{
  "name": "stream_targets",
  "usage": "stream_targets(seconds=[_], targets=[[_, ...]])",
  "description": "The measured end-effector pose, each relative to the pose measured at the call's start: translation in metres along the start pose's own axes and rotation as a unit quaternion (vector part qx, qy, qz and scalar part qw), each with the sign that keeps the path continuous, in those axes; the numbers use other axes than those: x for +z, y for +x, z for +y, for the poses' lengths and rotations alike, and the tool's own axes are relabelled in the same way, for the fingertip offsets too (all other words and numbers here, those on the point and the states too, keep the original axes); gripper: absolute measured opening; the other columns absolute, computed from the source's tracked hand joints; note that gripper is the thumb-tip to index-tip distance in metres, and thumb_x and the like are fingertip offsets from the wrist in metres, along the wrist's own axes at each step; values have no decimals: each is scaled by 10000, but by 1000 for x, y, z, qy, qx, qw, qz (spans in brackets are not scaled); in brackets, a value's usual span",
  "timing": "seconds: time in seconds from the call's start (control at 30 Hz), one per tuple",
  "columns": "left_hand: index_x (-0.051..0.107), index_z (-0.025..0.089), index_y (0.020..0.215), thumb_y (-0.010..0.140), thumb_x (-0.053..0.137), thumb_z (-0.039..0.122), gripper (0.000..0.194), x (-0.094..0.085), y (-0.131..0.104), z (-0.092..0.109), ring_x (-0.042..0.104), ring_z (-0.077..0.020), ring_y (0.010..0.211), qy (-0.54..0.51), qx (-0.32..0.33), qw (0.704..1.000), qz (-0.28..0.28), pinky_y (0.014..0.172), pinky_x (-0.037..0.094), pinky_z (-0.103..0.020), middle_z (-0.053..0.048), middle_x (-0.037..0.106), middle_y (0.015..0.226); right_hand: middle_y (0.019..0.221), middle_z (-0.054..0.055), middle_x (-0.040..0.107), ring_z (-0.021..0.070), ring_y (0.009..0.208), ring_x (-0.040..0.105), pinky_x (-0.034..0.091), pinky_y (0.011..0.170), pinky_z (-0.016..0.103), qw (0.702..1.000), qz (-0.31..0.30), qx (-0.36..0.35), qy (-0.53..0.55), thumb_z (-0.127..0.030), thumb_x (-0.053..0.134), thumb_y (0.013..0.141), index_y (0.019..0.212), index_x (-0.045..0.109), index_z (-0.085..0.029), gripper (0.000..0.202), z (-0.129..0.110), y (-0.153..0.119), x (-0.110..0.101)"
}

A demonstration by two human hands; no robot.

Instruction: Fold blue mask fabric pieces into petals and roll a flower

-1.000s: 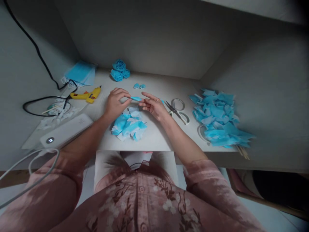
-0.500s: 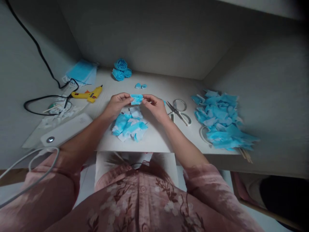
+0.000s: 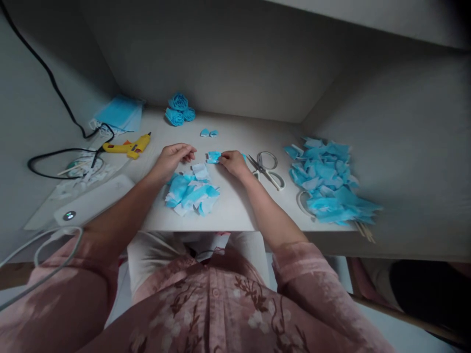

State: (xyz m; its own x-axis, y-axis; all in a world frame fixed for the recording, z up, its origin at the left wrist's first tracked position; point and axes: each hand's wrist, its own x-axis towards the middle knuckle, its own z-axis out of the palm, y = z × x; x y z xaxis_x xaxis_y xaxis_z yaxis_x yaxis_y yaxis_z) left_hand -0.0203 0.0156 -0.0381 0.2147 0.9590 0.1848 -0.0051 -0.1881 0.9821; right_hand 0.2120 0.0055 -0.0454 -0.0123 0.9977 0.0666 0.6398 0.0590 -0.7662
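My right hand (image 3: pixel 234 163) pinches a small blue piece of fabric (image 3: pixel 213 157) by its right side, just above the table. To the left, apart from that piece, is my left hand (image 3: pixel 177 158). Its fingers are curled in with the thumb against them, and nothing shows between them. Below it lies a loose pile of blue and white fabric pieces (image 3: pixel 193 195). Two small folded blue pieces (image 3: pixel 209 133) rest farther back. Scissors (image 3: pixel 268 172) with white handles lie right of my right hand, beside a roll of tape (image 3: pixel 267 160).
Blue rolled fabric roses (image 3: pixel 178 109) stand at the back. At left are face masks (image 3: pixel 119 113), a yellow glue gun (image 3: pixel 128 147), a black cable and a white power bank (image 3: pixel 95 198). A big heap of blue pieces (image 3: pixel 324 171) and wooden sticks (image 3: pixel 365 231) lie at right.
My left hand has let go of the blue piece of fabric and drawn away to the left. My right hand still holds the piece, now slightly lower. The view has shifted a little.
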Motion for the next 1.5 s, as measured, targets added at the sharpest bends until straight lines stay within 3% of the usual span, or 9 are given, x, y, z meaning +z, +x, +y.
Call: stream_targets(seconds=[0.07,0.2,0.5,0.8,1.0,1.1,1.2,1.33,1.5], targets=[[760,153,824,766,743,513,365,-1,0,0,587,-142,660,19,6,1000,2,666,463,-280,-71,721,763,677,9,616,174,703,548,403,740,304,999,19,-7,-50,-185,630,845,859,730,-188,101,2,2,-1],[773,152,826,740,769,511,369,0,-2,1,612,-155,718,62,16,998,-9,723,488,-280,-80,752,815,849,22,693,178,755,586,425,777,306,997,67,7,-33,-255,697,822,1177,704,-209,358,3,-1,-1],[786,141,1139,721,798,582,608,4,5,2,684,-230,1020,100,1,995,-1,964,496,-341,-127,775,1161,727,-38,587,98,621,431,329,516,225,957,-14,-13,288,-433,735,717,902,712,-202,297,-9,-14,-6],[757,150,781,637,856,483,376,13,7,26,593,-162,654,61,-66,992,-88,654,450,-296,-60,714,719,766,-32,608,98,687,483,333,517,200,935,-19,0,354,-449,809,647,906,718,-210,364,-16,-17,-10],[691,162,659,574,801,343,229,19,15,25,491,-109,534,77,-79,991,-74,547,354,-245,11,598,548,846,-12,661,104,722,541,380,540,191,928,-40,6,369,-428,799,700,986,736,-220,359,-12,-14,-23],[683,167,646,593,769,315,180,17,20,24,507,-115,528,91,-76,990,-72,545,362,-244,11,598,538,1141,10,723,124,902,641,491,677,216,918,5,5,397,-396,683,814,1132,709,-283,339,-10,-9,-45],[689,172,652,615,770,335,185,16,23,25,517,-122,541,114,-68,986,-103,544,358,-246,5,618,572,1286,24,719,166,1103,659,541,913,316,942,4,-55,331,-306,676,833,1169,712,-291,338,-13,-7,-60],[708,178,680,643,771,369,205,22,23,26,509,-122,563,139,-51,979,-138,558,349,-251,11,620,614,1166,68,751,208,1109,668,526,1029,385,950,-94,-124,272,-240,769,777,1158,737,-231,382,-24,-7,-55],[732,172,695,661,749,344,176,31,24,23,550,-133,636,166,-8,975,-145,627,404,-249,4,676,663,879,30,727,157,826,655,543,817,310,948,-127,-121,265,-205,734,764,1099,748,-184,336,-28,1,-42]])
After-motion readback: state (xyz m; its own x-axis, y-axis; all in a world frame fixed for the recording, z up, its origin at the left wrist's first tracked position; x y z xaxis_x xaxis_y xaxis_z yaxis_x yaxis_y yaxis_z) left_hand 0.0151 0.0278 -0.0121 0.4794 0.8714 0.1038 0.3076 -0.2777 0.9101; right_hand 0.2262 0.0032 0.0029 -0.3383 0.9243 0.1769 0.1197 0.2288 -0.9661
